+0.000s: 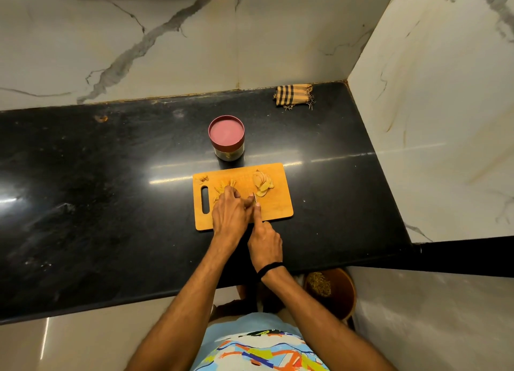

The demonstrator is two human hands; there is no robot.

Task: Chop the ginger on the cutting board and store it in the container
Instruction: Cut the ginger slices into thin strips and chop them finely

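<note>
A wooden cutting board (278, 208) lies on the black counter. Sliced ginger (262, 186) is piled at its back right, thin ginger strips (224, 188) lie near its middle, and a few scraps (204, 179) sit at its back left corner. My left hand (229, 212) presses down on the strips with curled fingers. My right hand (264, 238) grips a knife (253, 199), forefinger stretched along the blade; most of the blade is hidden between my hands. A small jar (226, 138) with a pink lid stands shut just behind the board.
A folded checked cloth (294, 95) lies at the counter's back right corner. Marble walls close the back and the right side. Below the counter edge at the right stands a brown bin (338, 295) with scraps in it.
</note>
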